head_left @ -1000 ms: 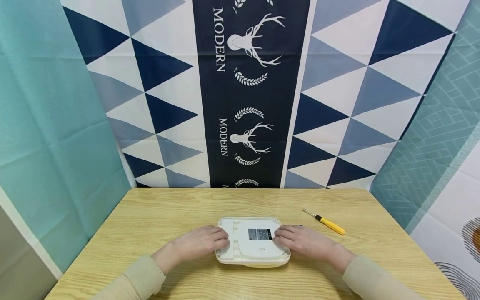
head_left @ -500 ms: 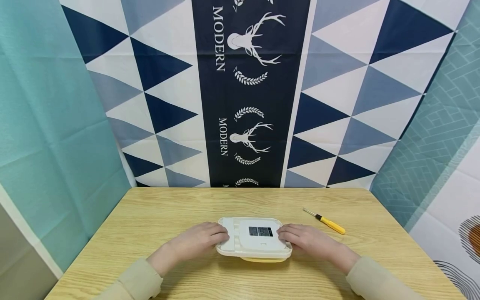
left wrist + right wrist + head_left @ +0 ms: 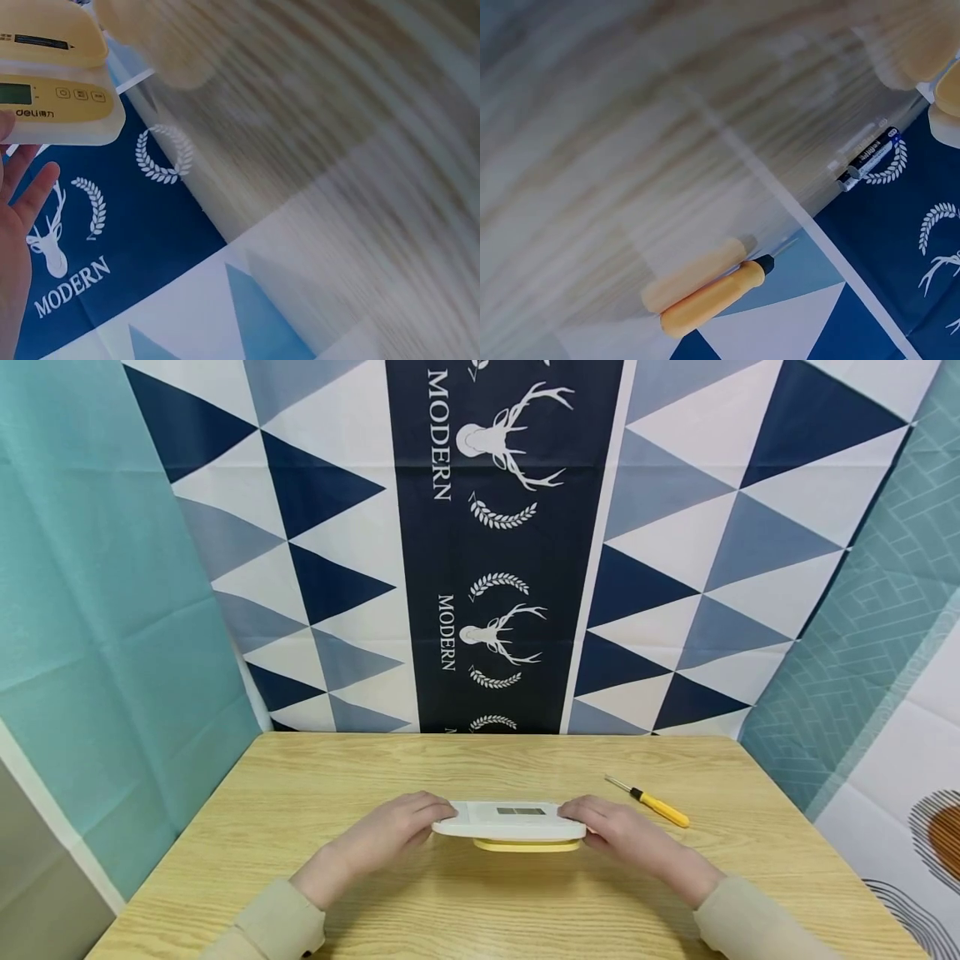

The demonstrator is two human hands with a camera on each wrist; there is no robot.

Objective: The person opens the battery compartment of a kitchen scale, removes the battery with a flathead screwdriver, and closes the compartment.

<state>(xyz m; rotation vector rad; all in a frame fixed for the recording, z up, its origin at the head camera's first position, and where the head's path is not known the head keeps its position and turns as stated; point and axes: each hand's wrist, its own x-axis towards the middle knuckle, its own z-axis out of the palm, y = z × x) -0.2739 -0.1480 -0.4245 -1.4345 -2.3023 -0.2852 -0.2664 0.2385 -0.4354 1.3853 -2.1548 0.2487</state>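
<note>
A white digital kitchen scale is held up over the table, tipped so its underside with a dark label faces away at a shallow angle. Its yellow weighing platform shows below the white body. The left hand grips the left end, fingers over the top. At the opposite end, the right hand grips the scale in the same way. In the left wrist view, the yellow front panel shows a display, buttons and the "deli" mark, with the left hand's thumb at its lower edge.
A yellow-handled screwdriver lies on the wooden table, right of the scale. The right wrist view shows dark and silver batteries on the tabletop; they are hidden in the head view. Patterned fabric hangs behind the table's back edge.
Both hands have lifted the scale and tipped it, raising its near edge. The underside, broad in view earlier, now shows as a thin band, and more of the yellow platform shows beneath.
</note>
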